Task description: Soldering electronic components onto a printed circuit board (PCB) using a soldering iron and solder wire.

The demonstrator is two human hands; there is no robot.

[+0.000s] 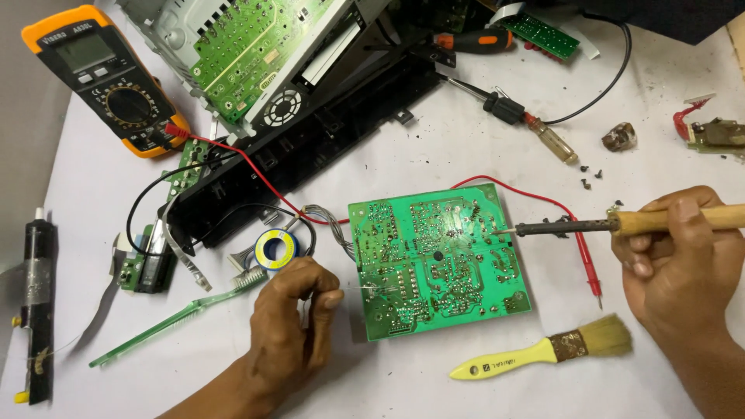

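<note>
At the far left, a desoldering pump point(37, 299) is lying unused, and an orange multimeter point(105, 77) is sitting beyond it, its leads trailing across the white sheet. Near the middle, the left hand point(291, 330) is pinching a thin solder wire point(365, 289) between thumb and fingertips, feeding it over the green circuit board point(434, 260), which is lying solder-side up. To the right, the right hand point(675, 260) is gripping the soldering iron point(605, 226), fingers wrapped around its wooden handle, tip touching the board's right part. Soldering seems underway, not finished; the yellow brush point(543, 353) is waiting nearby.
</note>
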